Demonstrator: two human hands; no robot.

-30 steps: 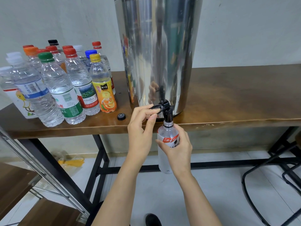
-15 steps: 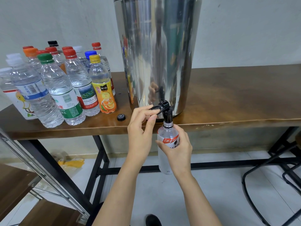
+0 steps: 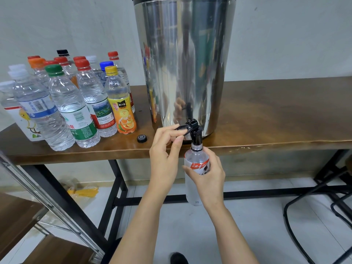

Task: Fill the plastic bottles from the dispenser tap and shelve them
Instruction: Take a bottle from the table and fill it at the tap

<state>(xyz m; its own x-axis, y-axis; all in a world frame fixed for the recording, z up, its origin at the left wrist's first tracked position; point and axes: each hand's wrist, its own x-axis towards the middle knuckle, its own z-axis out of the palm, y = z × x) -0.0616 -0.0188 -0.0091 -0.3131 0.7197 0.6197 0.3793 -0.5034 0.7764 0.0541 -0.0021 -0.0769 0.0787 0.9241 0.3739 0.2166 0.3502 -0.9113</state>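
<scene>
Wooden desk [image 3: 266, 119] on black metal frame; pale wall behind, tiled floor below

- Dispenser [image 3: 182, 63]: tall shiny steel drum on desk, nr front edge. Black tap [image 3: 195, 133] at its base overhangs the edge.
- Bottle [image 3: 196, 159]: clear plastic, red/white label, no cap. Upright below desk edge, neck right up at tap spout. Fill level: can't tell, body mostly behind the hand.
- Left hand [image 3: 165, 157]: thumb + forefinger pinch the tap lever [image 3: 181, 127]; other fingers curled.
- Right hand [image 3: 208, 180]: wrapped round bottle at label band, thumb across the front.
- Loose cap [image 3: 142, 138]: black, on desk just left of dispenser base. Prob. belongs to this bottle.
- Capped bottles [image 3: 76, 107]: cluster at left end of desk, mixed cap colours, most look filled w/ clear liquid. One has an orange-juice label and yellow cap.
- Shelf [image 3: 17, 216]: lower left, wood boards on metal rails, only partly in view.

Handling (judgement):
- Thin-walled plastic, light when empty, noticeably heavier once full.
- Walls flex, so a hard squeeze w/o cap would push water out the neck.
- Likely wet from the tap, hence slippery.
- Not fragile.
- Best hold: mid-body at label, firm not crushing. Hold upright till cap is on
</scene>
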